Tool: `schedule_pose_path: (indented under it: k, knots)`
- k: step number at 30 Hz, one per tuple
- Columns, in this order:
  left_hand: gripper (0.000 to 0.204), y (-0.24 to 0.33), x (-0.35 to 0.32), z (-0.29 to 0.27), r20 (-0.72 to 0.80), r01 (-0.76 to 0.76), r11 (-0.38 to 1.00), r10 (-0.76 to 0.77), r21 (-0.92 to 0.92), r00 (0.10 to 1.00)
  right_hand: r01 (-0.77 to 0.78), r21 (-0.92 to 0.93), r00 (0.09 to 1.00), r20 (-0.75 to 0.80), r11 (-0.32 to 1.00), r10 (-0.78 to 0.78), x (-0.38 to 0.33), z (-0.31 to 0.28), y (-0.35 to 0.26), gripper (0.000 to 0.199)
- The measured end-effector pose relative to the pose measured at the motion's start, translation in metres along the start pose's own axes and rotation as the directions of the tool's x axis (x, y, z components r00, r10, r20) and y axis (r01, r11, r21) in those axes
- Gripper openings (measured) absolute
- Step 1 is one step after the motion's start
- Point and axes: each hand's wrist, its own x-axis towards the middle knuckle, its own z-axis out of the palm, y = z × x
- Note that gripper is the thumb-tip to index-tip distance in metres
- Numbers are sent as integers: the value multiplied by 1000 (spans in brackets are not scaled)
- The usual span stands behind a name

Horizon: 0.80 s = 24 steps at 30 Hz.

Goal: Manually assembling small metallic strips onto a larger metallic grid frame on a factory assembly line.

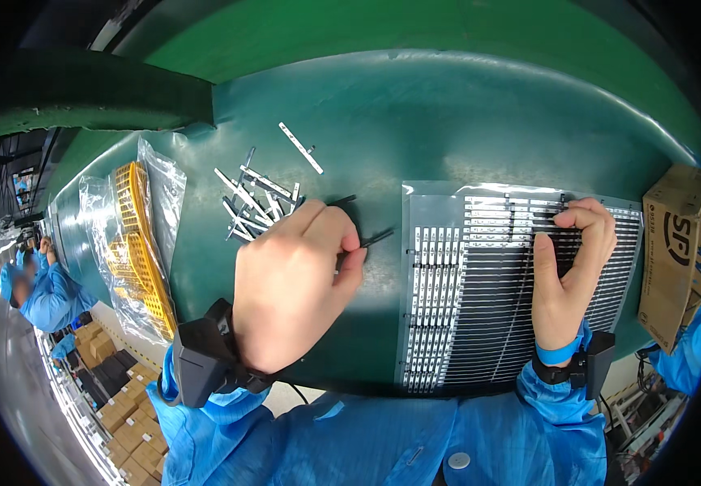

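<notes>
My left hand (294,283) is closed on a thin dark strip (376,238) whose tip sticks out to the right over the green mat. Just beyond its knuckles lies a loose pile of narrow metal strips (252,201), and one single strip (300,148) lies further back. My right hand (569,275) rests on a clear tray (440,283) holding several rows of thin strips, its fingers curled and pinching at a row near the tray's upper right.
A green mat (415,121) covers the table. A yellow plastic basket in a clear bag (136,243) lies at the left. A cardboard box (675,251) stands at the right edge. Another person in blue (42,292) works far left, above stacked cartons (119,421).
</notes>
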Motion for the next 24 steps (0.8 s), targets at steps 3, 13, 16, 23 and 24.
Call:
schedule_pose_path:
  k: [3, 13, 16, 23, 24]
  knots:
    - [15, 0, -1, -4, -38, 24, 998, -27, -57, 999, -15, 26, 1000, -22, 1000, 16, -2, -1, 0, 27]
    - [16, 22, 2, -19, 64, 120, 895, -102, -430, 993, -10, 453, 999, 51, 892, -15, -10, -30, -26, 18]
    - [17, 33, 2, -18, 190, 94, 842, 10, -531, 982, -99, 524, 965, 257, 846, -47, -1, -34, -41, 20]
    - [16, 48, 4, -11, 254, 8, 798, 183, -603, 950, -136, 477, 939, 342, 868, -41, -3, -42, -40, 18]
    - [16, 48, 3, -10, 254, 10, 795, 182, -607, 950, -125, 480, 927, 368, 868, -70, -4, -44, -38, 18]
